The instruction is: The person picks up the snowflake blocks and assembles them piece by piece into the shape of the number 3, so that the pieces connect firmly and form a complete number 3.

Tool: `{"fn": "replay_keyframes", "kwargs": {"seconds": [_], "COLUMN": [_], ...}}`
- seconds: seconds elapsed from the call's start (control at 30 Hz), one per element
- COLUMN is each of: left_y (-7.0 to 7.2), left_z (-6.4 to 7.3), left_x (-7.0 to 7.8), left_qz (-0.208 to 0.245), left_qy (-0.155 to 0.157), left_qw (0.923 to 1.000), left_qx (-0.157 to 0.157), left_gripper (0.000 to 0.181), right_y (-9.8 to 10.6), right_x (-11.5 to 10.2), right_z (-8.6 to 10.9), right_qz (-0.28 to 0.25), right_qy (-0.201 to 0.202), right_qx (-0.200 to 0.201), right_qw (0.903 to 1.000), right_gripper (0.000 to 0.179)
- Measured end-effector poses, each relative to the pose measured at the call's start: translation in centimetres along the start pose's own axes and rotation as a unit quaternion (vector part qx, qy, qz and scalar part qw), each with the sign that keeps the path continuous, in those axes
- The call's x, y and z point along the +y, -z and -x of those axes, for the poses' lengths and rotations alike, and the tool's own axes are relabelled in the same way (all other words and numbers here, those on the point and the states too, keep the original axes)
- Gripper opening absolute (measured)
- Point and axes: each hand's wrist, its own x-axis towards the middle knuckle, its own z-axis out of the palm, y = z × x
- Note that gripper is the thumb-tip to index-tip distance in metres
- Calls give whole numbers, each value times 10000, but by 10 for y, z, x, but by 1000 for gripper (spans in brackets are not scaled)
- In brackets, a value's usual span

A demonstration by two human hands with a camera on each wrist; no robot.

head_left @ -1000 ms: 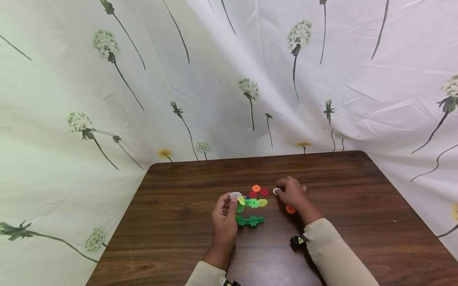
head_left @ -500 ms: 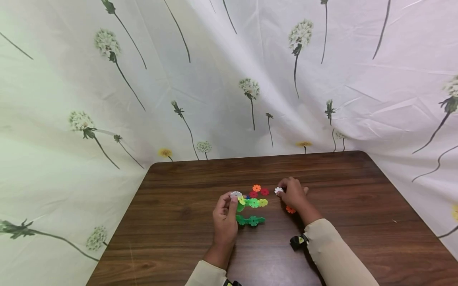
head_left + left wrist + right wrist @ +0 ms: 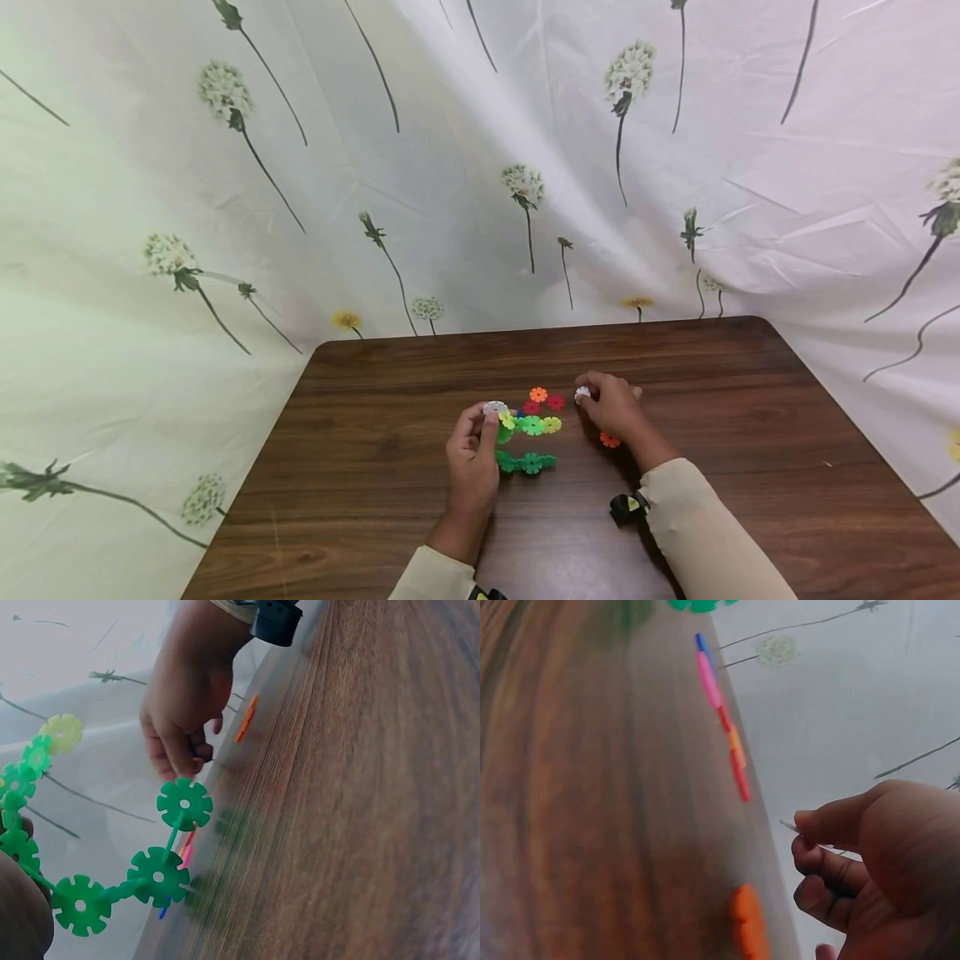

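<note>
My left hand grips a curved chain of interlocking flower discs, mostly green with yellow ones at one end. A white disc shows at its thumb and fingertips in the head view. In the left wrist view the chain bends round in a C shape, and part of it is hidden behind the hand. Farther right, my right hand pinches a single white flower disc between thumb and fingers. That disc appears nearly edge-on in the right wrist view, held above the table.
Loose discs lie on the wooden table between the hands: an orange disc, a red disc and others, pink and blue. Another orange disc lies under the right wrist. A flower-printed sheet hangs behind the table.
The white disc in my right hand turns and shifts slightly between the fingertips. My left hand and the chain stay almost still.
</note>
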Motion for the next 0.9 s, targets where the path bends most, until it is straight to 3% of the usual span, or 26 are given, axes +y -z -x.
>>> {"fn": "replay_keyframes", "kwargs": {"seconds": [0.2, 0.5, 0.67, 0.9], "left_y": [-1, -2, -2, -3], "left_z": [-1, -1, -1, -1], "left_x": [1, 1, 3, 0], "left_qz": [77, 84, 115, 75], "left_qy": [-60, -140, -135, -285], "left_qw": [10000, 9999, 9998, 9995], "left_qx": [-13, 14, 23, 82], "left_gripper": [22, 20, 20, 18], "right_y": [15, 29, 35, 38], "right_x": [-20, -45, -63, -89], "right_z": [4, 11, 21, 37], "right_qz": [-546, -1341, -1513, -1624], "right_qy": [384, 877, 997, 1590], "right_qx": [-29, -151, -244, -228], "right_qw": [9978, 9870, 9831, 9736], "right_gripper": [31, 36, 33, 30]}}
